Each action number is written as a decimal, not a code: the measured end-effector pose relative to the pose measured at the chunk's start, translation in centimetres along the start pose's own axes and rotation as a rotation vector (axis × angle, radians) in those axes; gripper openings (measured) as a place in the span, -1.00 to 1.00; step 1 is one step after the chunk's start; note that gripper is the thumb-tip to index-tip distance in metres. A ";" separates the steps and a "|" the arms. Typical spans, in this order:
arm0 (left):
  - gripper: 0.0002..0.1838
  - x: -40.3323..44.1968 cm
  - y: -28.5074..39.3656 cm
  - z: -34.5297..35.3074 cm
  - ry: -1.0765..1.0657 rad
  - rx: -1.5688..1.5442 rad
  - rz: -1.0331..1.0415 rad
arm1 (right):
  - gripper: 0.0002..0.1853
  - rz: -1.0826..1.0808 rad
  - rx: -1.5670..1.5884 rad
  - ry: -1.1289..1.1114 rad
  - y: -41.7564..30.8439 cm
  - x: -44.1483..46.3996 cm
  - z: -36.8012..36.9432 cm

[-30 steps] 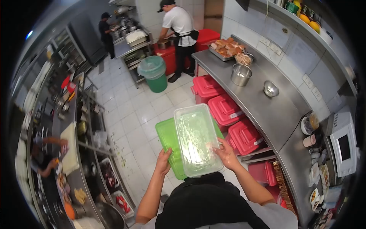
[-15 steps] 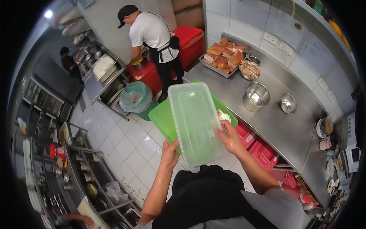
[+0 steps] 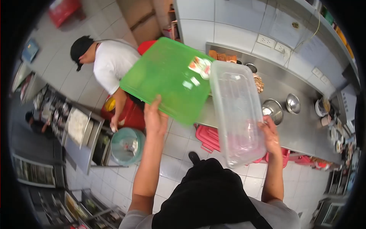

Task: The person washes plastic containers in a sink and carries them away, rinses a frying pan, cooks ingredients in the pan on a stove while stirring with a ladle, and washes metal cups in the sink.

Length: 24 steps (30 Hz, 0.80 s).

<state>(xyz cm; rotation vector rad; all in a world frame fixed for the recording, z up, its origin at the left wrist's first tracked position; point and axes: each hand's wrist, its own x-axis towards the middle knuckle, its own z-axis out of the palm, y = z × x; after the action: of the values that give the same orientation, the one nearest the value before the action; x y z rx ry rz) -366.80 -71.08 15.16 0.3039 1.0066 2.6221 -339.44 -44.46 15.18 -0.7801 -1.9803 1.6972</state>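
Note:
My left hand (image 3: 155, 119) is closed on the near edge of a flat, rectangular green plastic lid (image 3: 162, 76), raised and tilted at the upper left. Labels or stickers show near the lid's right side. Gripped at its right edge by my right hand (image 3: 271, 135) is a clear rectangular plastic container (image 3: 236, 110), held at a slant in front of the counter. The container's upper left edge overlaps the lid in view, and I cannot tell if they touch.
On the steel counter (image 3: 305, 129) at right stand a metal pot (image 3: 273, 110), a metal bowl (image 3: 293, 104) and partly hidden meat pieces (image 3: 228, 58). A co-worker (image 3: 114, 63) bends beside a red cooler (image 3: 131, 114). A lined bin (image 3: 127, 147) stands below.
The green lid and clear container, overlapping before, have moved apart. The lid rose to the left, the container shifted right. My view turned, and the co-worker's hand now hangs above the bin.

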 end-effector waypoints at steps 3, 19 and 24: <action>-0.58 9.2 2.1 -0.9 -0.051 -0.023 0.026 | -0.79 0.053 0.186 0.038 -0.4 1.5 0.3; -0.56 46.7 6.3 -2.8 0.042 0.058 0.206 | -0.79 0.265 0.295 -0.108 0.4 20.2 19.4; -0.49 52.0 4.4 -4.1 0.234 0.177 0.383 | -0.83 0.386 0.406 -0.039 2.0 21.4 24.1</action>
<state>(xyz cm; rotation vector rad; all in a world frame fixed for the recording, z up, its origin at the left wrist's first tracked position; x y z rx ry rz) -417.21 -57.77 19.54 0.2556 1.3828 2.9666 -370.65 -48.40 8.16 -1.0226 -1.4907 2.2523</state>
